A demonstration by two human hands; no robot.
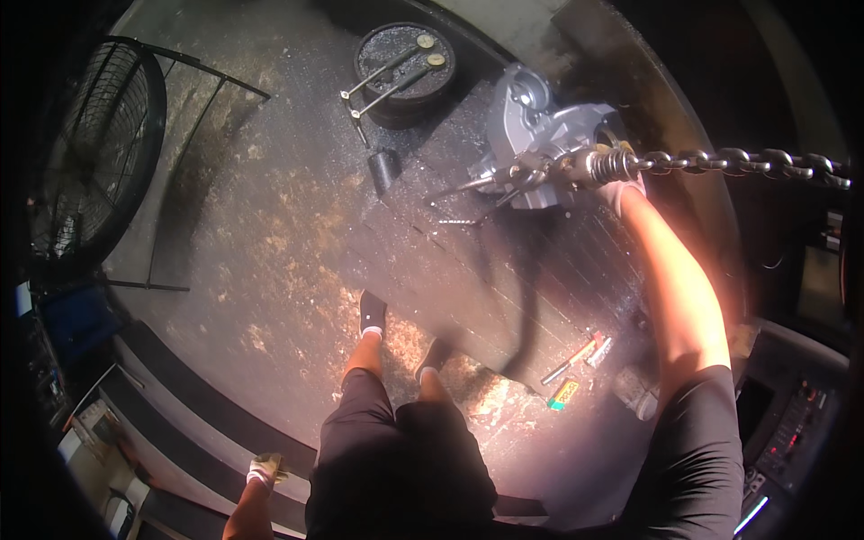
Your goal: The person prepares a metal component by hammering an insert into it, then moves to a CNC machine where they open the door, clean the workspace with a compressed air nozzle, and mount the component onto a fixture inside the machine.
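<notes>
Fan (90, 162): big, blk, far L, on the floor w/ its tube frame.
L hand (267, 469): gloved, hanging low by L thigh, nothing visible in it; can't tell if fingers are spread or curled. Casting is well apart from it, ahead & to R.
Shoes (372, 310): dark, on stained floor, well short of casting; prob. a good spot, toes out from under.
Drum (405, 110): dark, round, w/ two rods (394, 90) across its top, just L of casting.
Casting (535, 135): silvery, hollowed, irregular, upper mid; can't tell if resting or hanging.
Hoist fitting (558, 169): metal arms in front of casting, spring (612, 167) at R end. To do it well (my view): steady fitting square to casting, keep fingers off spring coils & arm pivots, check seating before any wt goes on.
Hammer (573, 358) + yellow-green block (564, 394): on floor, nearer the body, well apart from R hand.
R hand (627, 191): gloved, arm stretched fwd, partly behind fitting; fingers hidden, can't tell if clamped on it. Casting is just beyond & L of it, touching or not unclear.
Chain (738, 162): runs R from spring, looks taut.
Panel (796, 418): dark, red lights, low R.
</notes>
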